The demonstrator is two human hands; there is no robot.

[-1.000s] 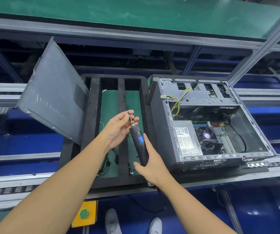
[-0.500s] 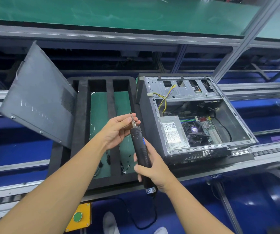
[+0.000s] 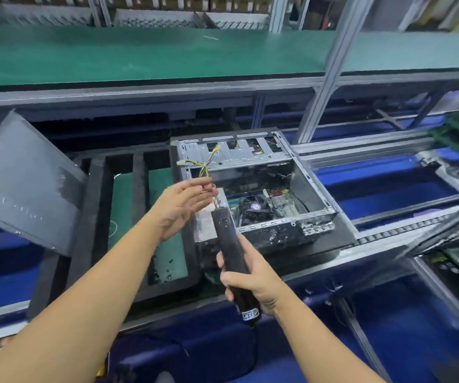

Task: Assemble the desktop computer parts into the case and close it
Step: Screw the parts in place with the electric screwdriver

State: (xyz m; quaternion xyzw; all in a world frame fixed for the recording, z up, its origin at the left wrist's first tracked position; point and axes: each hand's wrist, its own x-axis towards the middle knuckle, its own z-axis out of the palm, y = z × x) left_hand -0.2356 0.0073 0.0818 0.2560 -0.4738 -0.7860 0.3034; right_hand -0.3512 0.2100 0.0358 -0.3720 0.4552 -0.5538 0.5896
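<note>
Right hand [image 3: 253, 277] is wrapped tight round the lower half of the black electric screwdriver [image 3: 227, 239], holding it upright with the bit [image 3: 216, 200] pointing up and away. The left hand [image 3: 180, 208] is up beside that tip, fingers stretched out nearly straight and loose, nothing gripped. The fingertips sit right at the bit, and the blur hides whether they touch it. So the hands are apart, one high at the tip, one low on the handle. Just behind them lies the computer case [image 3: 315, 217], on its side with the open side facing up, set on the right end of a black foam tray [image 3: 98, 205]. Inside it you can see the cooler fan [image 3: 254, 207] on the board, and a bundle of yellow and black wires [image 3: 207, 164] looping out over the drive bay at the far end. Over on the left, the grey side panel [image 3: 21, 189] leans tilted against the tray's left edge, off the case entirely. The screwdriver's cord [image 3: 253, 352] drops away below the right hand. Behind and above it all runs the green-topped desk [image 3: 140, 53].
</note>
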